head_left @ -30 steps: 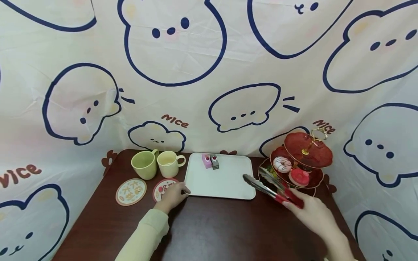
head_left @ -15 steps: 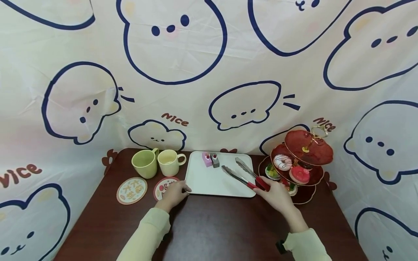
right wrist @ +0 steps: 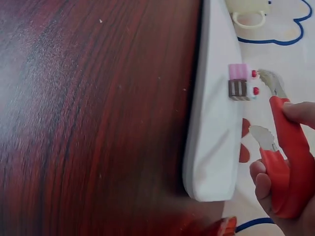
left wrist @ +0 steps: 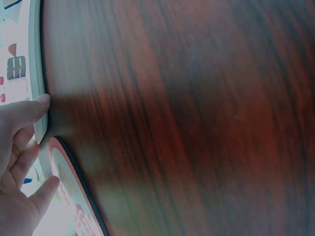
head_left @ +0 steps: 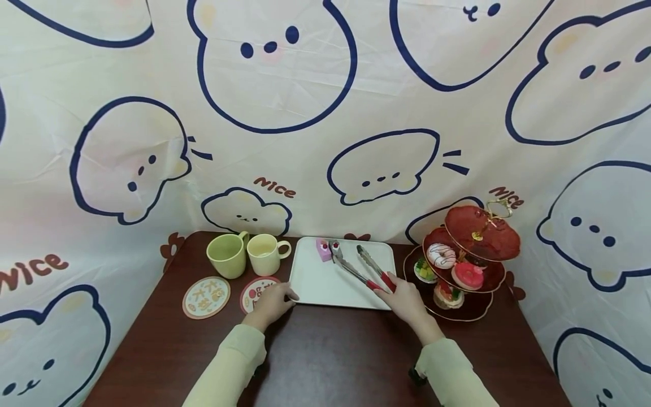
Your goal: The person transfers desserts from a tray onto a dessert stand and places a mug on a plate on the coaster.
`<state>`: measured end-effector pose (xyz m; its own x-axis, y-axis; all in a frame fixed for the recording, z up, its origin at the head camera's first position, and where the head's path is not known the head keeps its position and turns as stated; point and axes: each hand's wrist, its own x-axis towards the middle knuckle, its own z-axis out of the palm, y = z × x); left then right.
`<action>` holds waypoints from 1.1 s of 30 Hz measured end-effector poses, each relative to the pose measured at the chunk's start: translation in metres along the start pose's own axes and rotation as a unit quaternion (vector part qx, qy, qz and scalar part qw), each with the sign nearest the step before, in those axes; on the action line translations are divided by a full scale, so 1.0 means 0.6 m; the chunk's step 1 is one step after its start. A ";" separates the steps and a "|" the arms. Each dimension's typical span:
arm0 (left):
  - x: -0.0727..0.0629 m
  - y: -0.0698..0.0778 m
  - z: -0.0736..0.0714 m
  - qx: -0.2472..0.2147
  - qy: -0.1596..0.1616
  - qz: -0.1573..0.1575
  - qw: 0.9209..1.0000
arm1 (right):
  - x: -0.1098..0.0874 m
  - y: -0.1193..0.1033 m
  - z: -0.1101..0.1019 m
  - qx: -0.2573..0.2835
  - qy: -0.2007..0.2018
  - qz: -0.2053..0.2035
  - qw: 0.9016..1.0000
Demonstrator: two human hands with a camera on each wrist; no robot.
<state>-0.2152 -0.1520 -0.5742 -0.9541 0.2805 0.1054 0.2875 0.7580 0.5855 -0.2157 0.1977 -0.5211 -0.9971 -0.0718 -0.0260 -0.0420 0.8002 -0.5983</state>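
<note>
In the head view my left hand point(head_left: 274, 305) holds the near-left corner of a white tray point(head_left: 315, 288); the left wrist view shows the thumb on the rim. My right hand point(head_left: 407, 302) grips red-handled metal tongs point(head_left: 358, 275) above the tray, their arms spread apart with nothing between the tips. At the tray's back, a pink toy cake slice point(head_left: 322, 251) and a chocolate toy cake slice point(right wrist: 238, 90) sit side by side. One tong arm overlaps the chocolate slice in the head view; contact cannot be told.
To the right, a red tiered stand point(head_left: 480, 232) bears a white donut point(head_left: 441, 256), a pink donut point(head_left: 468, 275) and other toy pastries lower down. Leftward are a green mug point(head_left: 226, 257), a cream mug point(head_left: 263, 257) and two round coasters point(head_left: 205, 298). A patterned cloth hangs behind the table.
My right hand has carried the spread tongs leftward from beside the tiered stand to over the tray, near the cake slices. My left hand stays on the tray corner.
</note>
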 end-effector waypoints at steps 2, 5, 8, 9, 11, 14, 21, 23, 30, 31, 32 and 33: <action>0.000 0.000 0.000 0.000 0.002 0.000 1.000 | 0.006 -0.001 0.010 0.005 -0.004 0.003 1.000; -0.002 0.000 -0.001 -0.002 0.004 -0.001 1.000 | 0.012 -0.002 0.022 0.010 -0.010 0.004 1.000; -0.002 0.000 -0.001 -0.004 0.003 0.000 1.000 | 0.017 -0.001 0.034 -0.004 -0.008 -0.006 1.000; -0.002 0.000 -0.001 -0.005 0.003 -0.001 1.000 | 0.018 0.000 0.038 -0.007 -0.006 -0.009 1.000; -0.003 0.001 -0.001 -0.007 0.002 -0.002 1.000 | 0.021 0.000 0.045 -0.010 -0.005 -0.015 1.000; -0.003 0.001 -0.001 -0.007 0.003 -0.002 1.000 | 0.024 -0.002 0.054 -0.012 0.001 -0.022 1.000; -0.002 0.003 -0.001 -0.011 0.001 -0.001 1.000 | 0.030 -0.017 0.067 -0.019 0.012 -0.011 1.000; -0.001 0.003 -0.001 -0.011 0.003 -0.002 1.000 | 0.033 -0.021 0.069 -0.030 0.019 -0.013 0.999; 0.001 0.002 -0.001 -0.012 0.001 -0.003 1.000 | 0.034 -0.026 0.070 -0.050 0.023 -0.001 0.998; 0.000 0.002 -0.001 -0.013 0.000 -0.004 1.000 | 0.034 -0.026 0.069 -0.051 0.022 0.001 0.998; 0.000 0.002 -0.001 -0.015 0.000 -0.005 1.000 | 0.034 -0.026 0.069 -0.052 0.021 0.001 0.998; -0.001 0.001 -0.001 -0.016 -0.001 -0.007 1.000 | 0.034 -0.025 0.069 -0.052 0.021 0.001 0.998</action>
<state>-0.2148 -0.1519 -0.5733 -0.9579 0.2704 0.0961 0.2710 0.7422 0.6130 -0.2325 0.1595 -0.5457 -0.9989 -0.0458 0.0083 -0.0436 0.8583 -0.5113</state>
